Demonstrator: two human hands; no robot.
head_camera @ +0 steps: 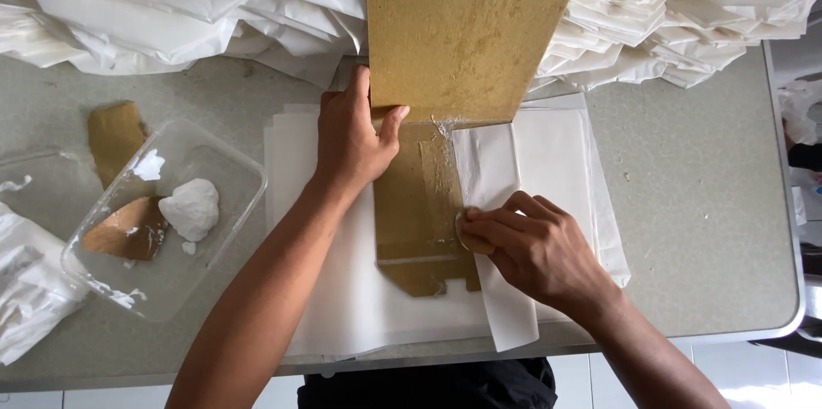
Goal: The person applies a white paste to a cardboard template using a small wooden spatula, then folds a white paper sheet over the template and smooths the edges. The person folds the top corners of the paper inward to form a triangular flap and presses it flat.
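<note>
A brown cardboard template (458, 45) lies over a stack of white paper sheets (556, 148), its upper flap raised toward the back. My left hand (351, 139) presses down on the cardboard at the fold, thumb on top. My right hand (531, 246) pinches a small brown scrap of card (473, 244) against a folded white paper strip (492, 195) beside the cardboard's lower part (415, 220). A shiny smear of paste runs along the strip's edge.
A clear plastic tub (218, 250) at the left holds a lump of white paste (193, 208) and a brown card piece (128, 229). Finished white paper bags (171, 6) are heaped along the table's far side. More white paper (26, 306) lies at the near left.
</note>
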